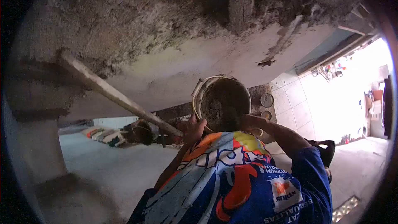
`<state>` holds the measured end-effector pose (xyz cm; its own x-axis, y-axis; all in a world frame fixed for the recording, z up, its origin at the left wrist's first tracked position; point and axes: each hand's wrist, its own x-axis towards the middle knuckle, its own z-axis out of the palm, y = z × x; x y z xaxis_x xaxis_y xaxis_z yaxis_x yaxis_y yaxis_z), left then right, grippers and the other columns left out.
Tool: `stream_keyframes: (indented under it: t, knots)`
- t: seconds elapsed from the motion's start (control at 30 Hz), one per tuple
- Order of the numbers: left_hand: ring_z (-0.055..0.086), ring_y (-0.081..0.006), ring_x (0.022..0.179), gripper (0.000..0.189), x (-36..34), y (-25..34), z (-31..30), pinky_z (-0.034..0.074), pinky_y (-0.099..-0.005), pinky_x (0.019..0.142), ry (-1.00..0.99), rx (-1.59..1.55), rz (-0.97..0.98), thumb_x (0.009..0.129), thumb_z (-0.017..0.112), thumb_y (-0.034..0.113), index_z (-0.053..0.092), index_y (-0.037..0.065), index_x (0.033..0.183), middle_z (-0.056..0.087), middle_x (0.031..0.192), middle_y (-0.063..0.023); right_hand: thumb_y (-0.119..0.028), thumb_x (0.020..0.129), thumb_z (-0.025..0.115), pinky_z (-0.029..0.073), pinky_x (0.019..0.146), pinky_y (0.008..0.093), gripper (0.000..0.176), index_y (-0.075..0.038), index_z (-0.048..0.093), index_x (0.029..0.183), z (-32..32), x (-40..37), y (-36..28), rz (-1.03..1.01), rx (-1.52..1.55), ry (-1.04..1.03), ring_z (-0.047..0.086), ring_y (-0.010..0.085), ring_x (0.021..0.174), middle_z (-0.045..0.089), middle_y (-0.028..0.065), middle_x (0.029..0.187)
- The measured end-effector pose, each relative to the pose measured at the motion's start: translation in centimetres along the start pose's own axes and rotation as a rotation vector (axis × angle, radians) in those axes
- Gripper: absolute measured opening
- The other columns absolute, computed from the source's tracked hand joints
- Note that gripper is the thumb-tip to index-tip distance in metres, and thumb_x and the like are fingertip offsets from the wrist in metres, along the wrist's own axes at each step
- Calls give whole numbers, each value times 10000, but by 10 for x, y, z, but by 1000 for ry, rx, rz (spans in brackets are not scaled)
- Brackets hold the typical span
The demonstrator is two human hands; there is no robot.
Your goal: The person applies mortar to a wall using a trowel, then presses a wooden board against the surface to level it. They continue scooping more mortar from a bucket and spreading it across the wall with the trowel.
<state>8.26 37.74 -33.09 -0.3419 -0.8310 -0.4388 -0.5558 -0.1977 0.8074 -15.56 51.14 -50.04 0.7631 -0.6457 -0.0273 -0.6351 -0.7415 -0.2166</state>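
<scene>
A round bucket (247, 92) stands just in front of my chest, tilted so that its inside faces me. Grey-brown wet mortar (213, 107) lies in it, and a thin wire handle runs along its left side. My left hand (195, 129) is closed at the bucket's lower left rim, its thumb up against the side. From the right, my right hand (247, 122) reaches over the rim into the bucket. Its fingers are hidden in the dark inside, so I cannot tell what they hold.
A wooden pole (120, 96) slants from the wall toward my left hand. The wall (166, 29) has rough, dark plaster above a smooth pale part. Two round containers (266, 99) are on the floor right of the bucket. Sacks (101, 135) lie at the left.
</scene>
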Motion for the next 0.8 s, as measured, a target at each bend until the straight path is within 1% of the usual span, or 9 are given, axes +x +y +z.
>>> stream_keyframes:
  t: [0.1, 0.23, 0.33, 0.43, 0.53, 0.63, 0.7, 0.77, 0.8]
  knots:
    - [508, -212, 646, 260, -8, 11, -6, 424, -358, 596, 82, 125, 7, 677, 565, 124, 509, 0, 899, 507, 713, -97, -173, 678, 585, 465, 589, 334, 79, -104, 622, 683, -11, 2, -6, -74, 158, -96, 584, 200, 654, 595, 57, 691]
    - [517, -193, 616, 222, 4, -34, 0, 414, -363, 552, 104, -187, 132, 667, 582, 134, 493, 3, 823, 478, 656, -88, -239, 791, 550, 466, 632, 355, 187, -59, 594, 816, 30, -1, 16, 280, 793, -56, 564, 199, 672, 579, 77, 697]
    - [506, -190, 605, 257, 21, -94, 15, 403, -373, 543, 118, -233, 70, 686, 584, 164, 481, -3, 853, 473, 660, -87, -245, 636, 618, 413, 815, 429, 295, -67, 623, 872, -33, 11, 17, 201, 553, -566, 551, 300, 859, 588, 159, 955]
    - [505, -184, 605, 281, 23, -122, 19, 397, -373, 534, 146, -411, -17, 712, 581, 180, 485, -10, 895, 496, 674, -102, -245, 771, 602, 478, 645, 371, 294, -24, 562, 961, -64, 11, 31, 586, 1335, -529, 574, 221, 718, 576, 69, 712]
    - [505, -172, 607, 298, 20, -137, 32, 398, -360, 528, 205, -550, -101, 737, 576, 182, 485, -14, 942, 515, 687, -107, -324, 792, 555, 482, 715, 417, 367, -50, 568, 1037, -103, 49, 24, 101, 831, 24, 579, 298, 714, 615, 82, 918]
    - [497, -159, 609, 340, -2, -105, 20, 403, -341, 534, 274, -508, -64, 749, 569, 170, 471, -25, 1010, 508, 692, -94, -347, 811, 544, 501, 679, 404, 374, -94, 556, 1086, -67, 70, 48, 362, 1408, -614, 592, 286, 749, 615, 94, 926]
    - [492, -154, 611, 378, -1, -103, 16, 408, -333, 541, 282, -380, -26, 753, 566, 163, 459, -35, 1057, 499, 695, -86, -264, 795, 539, 511, 635, 395, 258, -38, 586, 910, 9, 66, 79, 57, 48, -420, 610, 267, 720, 607, 120, 804]
    - [473, -147, 616, 434, 14, -136, 36, 408, -317, 552, 558, -882, 4, 745, 568, 148, 436, -50, 1108, 481, 693, -78, -271, 793, 532, 512, 647, 397, 245, -57, 597, 893, -69, 84, 55, 182, 73, -370, 609, 283, 754, 612, 126, 826]
    - [450, -144, 615, 445, 4, -119, 14, 402, -303, 565, 453, -690, -101, 736, 578, 129, 434, -49, 1118, 478, 711, -77, -278, 792, 524, 513, 659, 400, 235, -75, 608, 876, -116, 94, 34, 318, 123, -305, 609, 300, 789, 616, 131, 847]
